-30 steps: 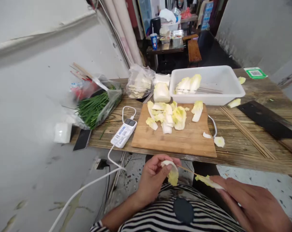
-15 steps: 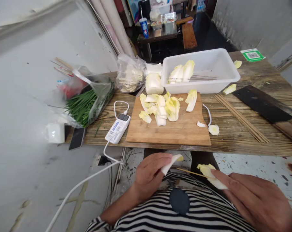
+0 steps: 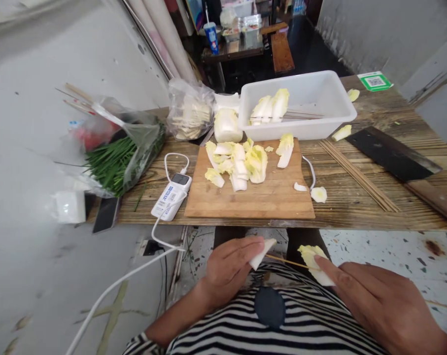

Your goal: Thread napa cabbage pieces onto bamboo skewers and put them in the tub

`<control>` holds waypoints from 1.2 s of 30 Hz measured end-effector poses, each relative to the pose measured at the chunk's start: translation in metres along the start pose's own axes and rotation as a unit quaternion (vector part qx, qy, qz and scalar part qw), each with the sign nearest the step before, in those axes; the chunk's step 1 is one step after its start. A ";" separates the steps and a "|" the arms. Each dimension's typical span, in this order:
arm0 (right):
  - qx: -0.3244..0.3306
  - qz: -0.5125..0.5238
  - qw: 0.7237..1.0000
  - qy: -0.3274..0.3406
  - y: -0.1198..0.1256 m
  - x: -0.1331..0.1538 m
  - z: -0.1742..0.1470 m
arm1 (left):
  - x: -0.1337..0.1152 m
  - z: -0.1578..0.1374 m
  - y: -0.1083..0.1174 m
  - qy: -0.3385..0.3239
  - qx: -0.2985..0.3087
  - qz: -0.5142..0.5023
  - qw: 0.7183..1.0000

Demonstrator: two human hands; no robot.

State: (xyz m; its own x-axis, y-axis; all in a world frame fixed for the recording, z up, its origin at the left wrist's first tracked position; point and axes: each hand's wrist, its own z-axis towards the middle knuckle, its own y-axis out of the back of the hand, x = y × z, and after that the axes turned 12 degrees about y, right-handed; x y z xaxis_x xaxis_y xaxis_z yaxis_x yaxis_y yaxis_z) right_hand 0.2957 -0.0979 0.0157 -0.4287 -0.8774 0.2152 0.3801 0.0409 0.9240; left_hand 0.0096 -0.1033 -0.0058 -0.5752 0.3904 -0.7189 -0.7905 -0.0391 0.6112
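My left hand point(image 3: 232, 264) is closed on a small white piece of napa cabbage point(image 3: 262, 254), held above my lap. On the right, my right hand point(image 3: 382, 296) pinches a yellow-edged cabbage leaf point(image 3: 314, 264) together with a thin bamboo skewer point(image 3: 288, 261). The skewer runs left from that leaf, and its tip meets the edge of the piece in my left hand; whether it has pierced it I cannot tell. Cut cabbage pieces point(image 3: 240, 165) lie heaped on a wooden cutting board point(image 3: 245, 203) beyond my hands.
A white plastic bin point(image 3: 297, 130) holds skewered cabbage. Loose skewers point(image 3: 360, 177) and a cleaver point(image 3: 393, 155) lie to the right. Left are a power bank point(image 3: 171, 197) with a cable, bagged green chives point(image 3: 112, 165), a phone point(image 3: 107, 214) and a cabbage chunk point(image 3: 226, 125).
The skewer tip has come up to the cabbage piece in my left hand, as my right hand moved slightly left. The whole view has shifted a little.
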 end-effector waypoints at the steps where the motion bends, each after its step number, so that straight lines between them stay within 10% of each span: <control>1: -0.005 -0.007 1.000 0.007 0.002 0.000 0.002 | 0.000 0.000 0.000 0.000 0.003 0.000 1.000; 36: 0.000 -0.003 1.000 -0.011 -0.001 -0.004 -0.004 | -0.003 0.004 -0.002 -0.014 -0.007 0.042 0.999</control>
State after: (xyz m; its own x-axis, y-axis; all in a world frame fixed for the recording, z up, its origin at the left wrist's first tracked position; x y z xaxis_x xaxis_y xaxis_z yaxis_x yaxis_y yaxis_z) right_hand 0.3001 -0.0960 0.0128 -0.4484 -0.8671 0.2169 0.3778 0.0360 0.9252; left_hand 0.0144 -0.1005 -0.0034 -0.6335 0.4103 -0.6560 -0.7429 -0.0854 0.6639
